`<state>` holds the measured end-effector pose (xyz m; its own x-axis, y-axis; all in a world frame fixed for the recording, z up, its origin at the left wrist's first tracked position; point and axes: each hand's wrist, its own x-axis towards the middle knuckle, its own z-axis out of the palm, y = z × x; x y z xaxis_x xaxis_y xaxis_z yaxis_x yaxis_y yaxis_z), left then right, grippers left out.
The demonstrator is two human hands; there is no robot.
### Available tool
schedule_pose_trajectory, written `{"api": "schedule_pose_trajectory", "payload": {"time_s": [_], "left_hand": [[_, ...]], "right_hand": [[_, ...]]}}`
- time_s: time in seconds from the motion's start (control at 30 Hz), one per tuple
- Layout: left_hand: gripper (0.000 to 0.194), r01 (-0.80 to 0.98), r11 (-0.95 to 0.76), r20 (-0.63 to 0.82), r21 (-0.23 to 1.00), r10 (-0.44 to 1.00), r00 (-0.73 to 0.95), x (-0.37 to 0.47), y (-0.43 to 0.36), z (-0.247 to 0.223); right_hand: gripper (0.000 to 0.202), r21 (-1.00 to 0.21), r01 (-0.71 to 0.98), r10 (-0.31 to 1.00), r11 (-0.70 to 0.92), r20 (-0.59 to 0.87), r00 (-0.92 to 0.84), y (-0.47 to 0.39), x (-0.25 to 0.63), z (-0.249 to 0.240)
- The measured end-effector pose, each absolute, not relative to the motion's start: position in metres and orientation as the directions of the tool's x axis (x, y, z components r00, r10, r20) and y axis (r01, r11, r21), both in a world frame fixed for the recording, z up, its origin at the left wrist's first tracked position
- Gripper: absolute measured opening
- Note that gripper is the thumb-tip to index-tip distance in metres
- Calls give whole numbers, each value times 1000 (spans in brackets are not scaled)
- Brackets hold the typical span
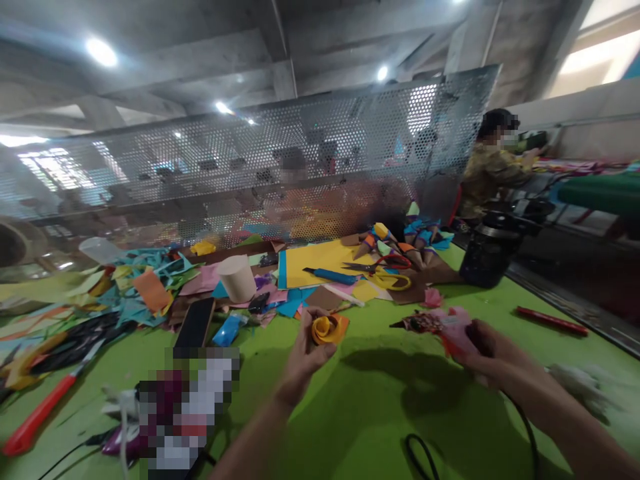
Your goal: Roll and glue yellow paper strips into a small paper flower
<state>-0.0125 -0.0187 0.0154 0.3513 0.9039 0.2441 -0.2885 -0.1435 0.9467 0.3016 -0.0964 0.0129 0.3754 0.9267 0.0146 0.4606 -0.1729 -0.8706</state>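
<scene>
My left hand [306, 353] is closed round a rolled yellow and orange paper flower [326, 329], held above the green table. To the right, my right hand [483, 350] grips a tool wrapped in pink and red material [456, 330], its dark, crusted tip [400, 325] pointing left toward the flower without touching it. A black cable runs down from beneath this hand. Behind the hands lie a blue cutter [336, 275] on a yellow sheet [310, 259], red-handled scissors [387, 263] and yellow-handled scissors [393, 280].
Paper scraps [150, 283], a white roll [237, 279] and a phone [194, 327] lie at the left, with a red-handled tool [45, 410]. A black container [490, 250] and red pen [551, 321] are right. Behind stands a perforated metal screen [300, 153]; a person [493, 167] sits beyond.
</scene>
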Motion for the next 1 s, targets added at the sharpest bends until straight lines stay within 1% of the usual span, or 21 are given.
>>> {"api": "schedule_pose_trajectory", "payload": {"time_s": [0.03, 0.07, 0.1, 0.13, 0.17, 0.23, 0.3, 0.4, 0.5, 0.57, 0.67, 0.83, 1.0], "left_hand": [[45, -298, -128, 233, 946, 907, 352, -12, -19, 15], [44, -307, -117, 226, 944, 909, 349, -12, -19, 15], [44, -314, -109, 221, 943, 912, 347, -11, -19, 15], [44, -325, -106, 220, 940, 914, 340, -11, -18, 14], [45, -334, -100, 217, 937, 917, 335, -10, -18, 14], [46, -342, -74, 195, 937, 922, 335, -10, -17, 12], [47, -326, -44, 164, 944, 922, 351, -10, -15, 10], [45, -282, -23, 135, 959, 913, 384, -11, -13, 8], [45, -283, 8, 113, 959, 906, 407, -12, -13, 9], [45, -283, 36, 88, 959, 906, 413, -12, -13, 10], [45, -267, 60, 59, 962, 907, 418, -12, -14, 13], [44, -260, 60, 57, 964, 906, 419, -10, -14, 14], [44, -257, 84, 36, 963, 902, 430, -9, -14, 16]], "right_hand": [[35, -937, 309, 931, -161, -40, 364, -98, 298, 16], [39, -972, 167, 936, -168, -104, 335, -100, 293, 20], [39, -984, 49, 948, -173, -152, 281, -101, 287, 24], [38, -986, -35, 958, -161, -165, 236, -101, 281, 28], [36, -986, -90, 966, -143, -159, 202, -102, 275, 33], [38, -988, -123, 976, -90, -112, 188, -102, 260, 44], [42, -998, -41, 978, -55, -62, 200, -102, 245, 56], [41, -984, 169, 994, 51, 66, 84, -100, 228, 69], [34, -914, 357, 981, 193, 184, -60, -96, 219, 73], [30, -866, 434, 969, 249, 222, -113, -93, 217, 71], [28, -810, 507, 956, 294, 254, -148, -91, 217, 67], [32, -733, 581, 934, 354, 309, -179, -87, 218, 66], [30, -699, 621, 933, 356, 300, -196, -84, 215, 68]]}}
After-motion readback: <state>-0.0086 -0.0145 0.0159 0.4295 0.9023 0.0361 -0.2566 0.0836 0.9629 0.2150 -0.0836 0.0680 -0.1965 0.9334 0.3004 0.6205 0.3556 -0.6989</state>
